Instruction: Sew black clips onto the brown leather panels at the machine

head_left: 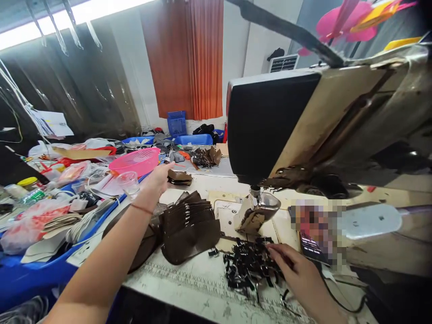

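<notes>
My left hand [162, 177] is stretched forward on the far side of the table, fingers extended, beside a small stack of brown leather pieces [180, 178]. Its fingertips are small and partly hidden. My right hand [292, 263] is at the right edge of a heap of black strap tabs with metal rings [248, 265]. Its thumb and fingers are pinched together on a black strap tab [269, 243]. Left of the heap, a fanned stack of dark brown leather panels [192, 227] lies on the table. Behind the heap is the sewing machine's presser foot area [256, 198].
A large sewing machine head [273, 126] overhangs the right side. A phone [312, 234] lies beneath it. At left are a clear plastic cup [128, 183], a pink basket [137, 162] and a blue tray [97, 220] with materials. A printed ruler [189, 281] runs along the table's front.
</notes>
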Available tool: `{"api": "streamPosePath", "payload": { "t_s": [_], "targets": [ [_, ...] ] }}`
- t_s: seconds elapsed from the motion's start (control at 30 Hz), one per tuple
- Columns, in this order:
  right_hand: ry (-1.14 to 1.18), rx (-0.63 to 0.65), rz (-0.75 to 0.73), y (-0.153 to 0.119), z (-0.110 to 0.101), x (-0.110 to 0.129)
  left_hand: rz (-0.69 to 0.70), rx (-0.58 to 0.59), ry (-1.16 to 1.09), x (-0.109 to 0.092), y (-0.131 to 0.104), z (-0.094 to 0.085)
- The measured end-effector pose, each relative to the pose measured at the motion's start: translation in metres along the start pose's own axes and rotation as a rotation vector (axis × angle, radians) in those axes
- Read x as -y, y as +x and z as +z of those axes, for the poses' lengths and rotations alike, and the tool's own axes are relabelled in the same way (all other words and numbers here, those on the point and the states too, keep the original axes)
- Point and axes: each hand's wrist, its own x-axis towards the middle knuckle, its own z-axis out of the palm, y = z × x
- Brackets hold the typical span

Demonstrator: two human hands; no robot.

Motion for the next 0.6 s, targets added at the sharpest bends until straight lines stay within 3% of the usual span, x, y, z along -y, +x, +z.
{"api": "streamPosePath", "payload": {
  "t_s": [0.07, 0.13, 0.2, 0.3, 0.43, 0.6],
  "targets": [
    [-0.071, 0.068, -0.061, 0.005, 0.01, -0.002, 0.07, 0.109, 0.063, 0.002, -0.034, 0.008],
    [-0.13, 0.096, -0.076, 0.012, 0.022, 0.002, 0.123, 0.237, 0.142, 0.017, -0.078, 0.019],
    [-0.205, 0.094, -0.07, 0.017, 0.031, 0.007, 0.242, 0.499, 0.432, 0.043, -0.121, 0.033],
    [-0.267, 0.094, -0.07, 0.02, 0.036, 0.014, 0.243, 0.595, 0.56, 0.087, -0.164, 0.056],
    [-0.228, 0.071, -0.067, 0.013, 0.028, 0.015, 0.199, 0.553, 0.609, 0.123, -0.174, 0.083],
    [-0.029, 0.0, -0.061, -0.002, 0.016, 0.011, 0.087, 0.497, 0.528, 0.13, -0.163, 0.097]
  ]
}}
